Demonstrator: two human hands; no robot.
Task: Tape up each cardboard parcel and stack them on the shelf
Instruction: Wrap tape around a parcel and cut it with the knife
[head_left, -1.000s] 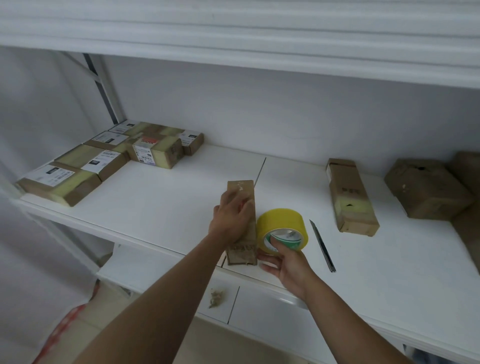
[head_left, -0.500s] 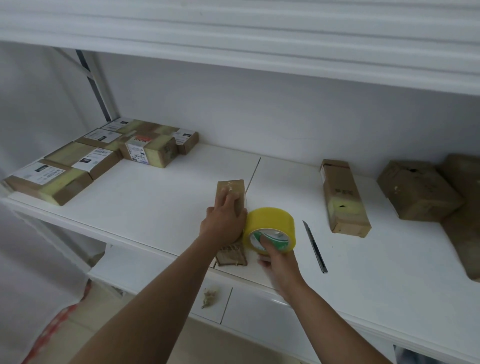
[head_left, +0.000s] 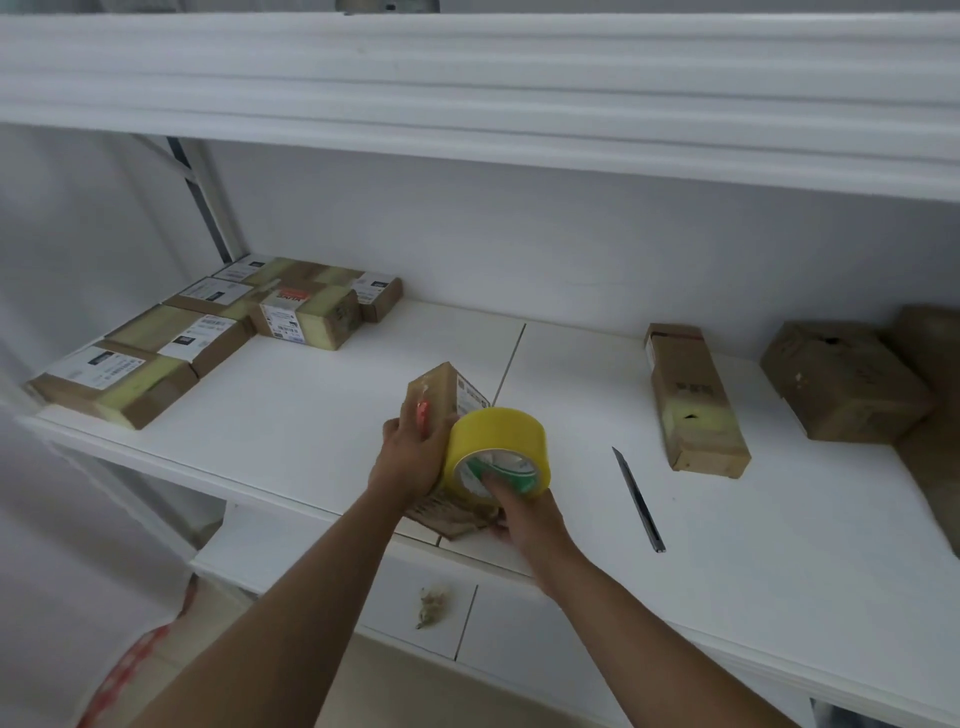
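Left hand grips narrow brown cardboard parcel, tilted on white shelf. Right hand holds yellow tape roll against parcel, finger inside core.

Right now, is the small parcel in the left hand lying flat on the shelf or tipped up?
Tipped up. The small parcel sits on one edge, two faces showing; the left hand grips it against the tape roll.

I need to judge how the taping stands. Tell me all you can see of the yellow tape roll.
The tape roll is a wide yellow ring with a white-and-green core. It is tilted on edge, pressed against the small cardboard parcel at the shelf's front. The right hand holds it with fingers in the core; the left hand grips the parcel beside it.
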